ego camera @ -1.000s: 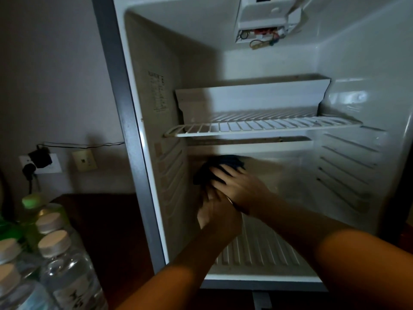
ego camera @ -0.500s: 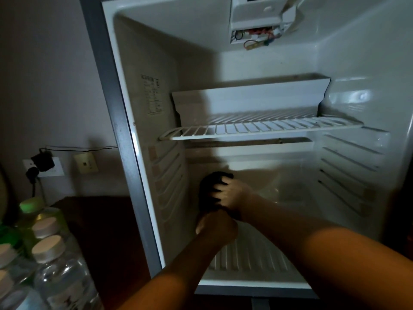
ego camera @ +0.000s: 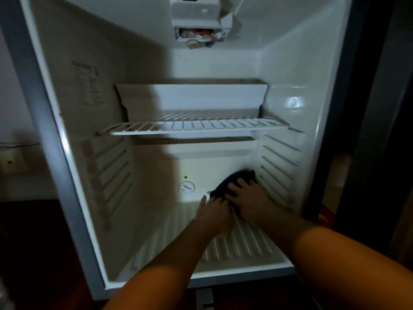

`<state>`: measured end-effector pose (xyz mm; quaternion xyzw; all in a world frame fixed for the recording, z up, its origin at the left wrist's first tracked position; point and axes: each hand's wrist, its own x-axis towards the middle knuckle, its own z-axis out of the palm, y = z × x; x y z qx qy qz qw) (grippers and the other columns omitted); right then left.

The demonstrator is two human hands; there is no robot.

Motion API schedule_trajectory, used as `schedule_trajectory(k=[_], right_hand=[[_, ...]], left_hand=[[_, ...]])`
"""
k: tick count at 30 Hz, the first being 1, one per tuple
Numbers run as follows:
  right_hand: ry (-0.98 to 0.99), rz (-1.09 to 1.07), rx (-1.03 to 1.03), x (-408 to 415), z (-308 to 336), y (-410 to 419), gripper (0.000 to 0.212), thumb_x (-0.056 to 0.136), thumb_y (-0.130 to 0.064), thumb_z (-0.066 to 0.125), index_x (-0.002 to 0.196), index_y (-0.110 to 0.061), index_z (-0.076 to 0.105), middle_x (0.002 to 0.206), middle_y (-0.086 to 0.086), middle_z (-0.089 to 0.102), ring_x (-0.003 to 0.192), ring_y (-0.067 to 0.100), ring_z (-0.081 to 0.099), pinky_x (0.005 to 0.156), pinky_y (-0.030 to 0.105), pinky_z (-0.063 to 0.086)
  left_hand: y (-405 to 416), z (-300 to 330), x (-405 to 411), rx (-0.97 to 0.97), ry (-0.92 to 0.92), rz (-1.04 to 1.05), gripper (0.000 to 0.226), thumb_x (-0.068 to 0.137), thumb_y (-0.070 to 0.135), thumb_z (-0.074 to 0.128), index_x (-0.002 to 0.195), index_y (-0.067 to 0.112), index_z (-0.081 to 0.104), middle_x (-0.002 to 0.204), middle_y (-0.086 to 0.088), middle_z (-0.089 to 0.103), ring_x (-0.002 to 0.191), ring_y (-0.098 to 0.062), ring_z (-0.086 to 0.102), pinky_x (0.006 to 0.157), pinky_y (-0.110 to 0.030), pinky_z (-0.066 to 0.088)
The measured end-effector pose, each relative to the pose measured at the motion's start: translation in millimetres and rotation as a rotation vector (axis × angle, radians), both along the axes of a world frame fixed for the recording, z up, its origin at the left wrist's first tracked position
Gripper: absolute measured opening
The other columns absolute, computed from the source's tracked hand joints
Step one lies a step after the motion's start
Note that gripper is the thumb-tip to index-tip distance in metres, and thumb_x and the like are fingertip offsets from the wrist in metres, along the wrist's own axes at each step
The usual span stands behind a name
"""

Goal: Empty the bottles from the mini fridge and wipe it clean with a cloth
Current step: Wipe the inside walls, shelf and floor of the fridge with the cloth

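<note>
- Dim room, with a pale wall and a wall socket at the far left, above a dark floor.
- In the middle, an open mini fridge, white inside, grey frame around it.
- One wire shelf across the middle height, with a white tray-like ledge just behind it.
- At the ceiling of the fridge, a control box with loose coloured wires hanging under it.
- On the back step low down, a round white dial, with a small green dot just above.
- Dark cloth pressed against the low back wall, near the right corner, beside the ribbed right wall.
- Right hand lying over the cloth, fingers spread and only slightly bent, pushing it flat to the wall; a pressing grip, not a pinch.
- Left hand just beside the right one and touching it, fingers reaching forward to the lower edge of the cloth; impossible to tell if this grip is closed on the cloth or loose.
- Both forearms reaching in over the ribbed fridge floor.
</note>
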<state>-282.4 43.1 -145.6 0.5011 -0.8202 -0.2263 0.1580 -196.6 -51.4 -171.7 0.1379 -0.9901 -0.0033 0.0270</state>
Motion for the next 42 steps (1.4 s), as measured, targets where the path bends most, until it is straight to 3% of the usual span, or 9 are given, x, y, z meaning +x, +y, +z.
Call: schedule_trajectory(k=[6, 9, 15, 19, 22, 26, 30, 36, 42], right_hand=[[-0.151, -0.116, -0.125, 7, -2, -8, 0.057, 0.097, -0.027, 0.047, 0.149, -0.017, 0.026, 0.152, 0.015, 0.024, 0.136, 0.037, 0.028, 0.107, 0.044, 0.028], [-0.198, -0.134, -0.156, 11, -9, -13, 0.059, 0.093, -0.021, 0.05, 0.147, -0.015, 0.026, 0.145, 0.017, 0.029, 0.128, 0.039, 0.037, 0.1, 0.045, 0.036], [-0.272, -0.062, -0.257, 6, -16, -25, 0.064, 0.09, -0.032, 0.051, 0.147, -0.016, 0.025, 0.143, 0.012, 0.029, 0.125, 0.035, 0.035, 0.099, 0.048, 0.038], [-0.32, -0.135, -0.472, 9, -19, -13, 0.075, 0.088, -0.043, 0.055, 0.149, -0.019, 0.018, 0.146, 0.013, 0.026, 0.127, 0.035, 0.038, 0.101, 0.047, 0.043], [-0.176, -0.172, -0.347, 18, -25, -5, 0.073, 0.094, -0.031, 0.044, 0.152, -0.005, 0.009, 0.148, 0.021, 0.023, 0.131, 0.044, 0.028, 0.109, 0.052, 0.029], [-0.344, -0.259, -0.203, 15, -22, -12, 0.072, 0.095, -0.023, 0.048, 0.153, -0.007, 0.009, 0.15, 0.022, 0.021, 0.13, 0.047, 0.028, 0.108, 0.055, 0.031], [-0.475, -0.318, -0.202, 13, -6, -17, 0.066, 0.098, -0.027, 0.043, 0.154, -0.013, 0.012, 0.15, 0.018, 0.027, 0.132, 0.041, 0.032, 0.107, 0.05, 0.032], [-0.645, -0.344, -0.3, 15, -7, -4, 0.069, 0.095, -0.058, 0.03, 0.155, -0.03, 0.008, 0.158, 0.015, 0.02, 0.139, 0.041, 0.029, 0.111, 0.054, 0.031], [-0.662, -0.306, -0.353, 46, -5, 25, 0.065, 0.092, -0.061, 0.033, 0.146, -0.025, 0.034, 0.149, 0.01, 0.04, 0.125, 0.032, 0.047, 0.104, 0.048, 0.04]], left_hand=[[-8, 13, -2, 0.017, -0.032, -0.04, 0.045, 0.094, 0.02, 0.047, 0.138, 0.015, 0.045, 0.143, -0.003, 0.046, 0.136, -0.017, 0.039, 0.119, -0.048, 0.005], [-17, 13, 1, 0.08, 0.011, -0.032, 0.044, 0.09, 0.015, 0.049, 0.134, 0.014, 0.045, 0.137, -0.005, 0.053, 0.128, -0.018, 0.047, 0.116, -0.039, 0.014], [-25, 9, 7, 0.362, 0.182, -0.015, 0.044, 0.085, 0.008, 0.047, 0.128, 0.01, 0.043, 0.129, -0.012, 0.051, 0.109, -0.031, 0.056, 0.079, -0.033, 0.045], [-25, 5, 5, 0.358, 0.282, -0.084, 0.076, 0.08, 0.011, 0.055, 0.147, 0.019, 0.022, 0.147, -0.007, 0.036, 0.114, -0.028, 0.056, 0.085, -0.035, 0.05], [-14, 7, 2, 0.251, 0.253, -0.132, 0.071, 0.087, 0.01, 0.054, 0.15, 0.014, 0.021, 0.154, -0.006, 0.024, 0.129, -0.029, 0.045, 0.093, -0.032, 0.043], [-6, 17, -3, 0.185, 0.063, -0.09, 0.057, 0.092, 0.01, 0.049, 0.146, 0.011, 0.032, 0.151, -0.008, 0.032, 0.126, -0.029, 0.047, 0.092, -0.032, 0.041], [-13, 28, -4, 0.175, 0.038, -0.068, 0.045, 0.094, 0.006, 0.046, 0.138, 0.013, 0.045, 0.134, -0.013, 0.052, 0.116, -0.029, 0.053, 0.086, -0.032, 0.044], [-9, 34, 21, 0.195, 0.005, -0.051, 0.064, 0.09, -0.008, 0.037, 0.146, 0.023, 0.039, 0.14, -0.013, 0.049, 0.121, -0.031, 0.051, 0.09, -0.03, 0.045], [15, 32, 59, 0.255, 0.071, -0.1, 0.067, 0.086, -0.013, 0.037, 0.139, 0.025, 0.05, 0.141, -0.005, 0.052, 0.128, -0.024, 0.048, 0.102, -0.03, 0.038]])
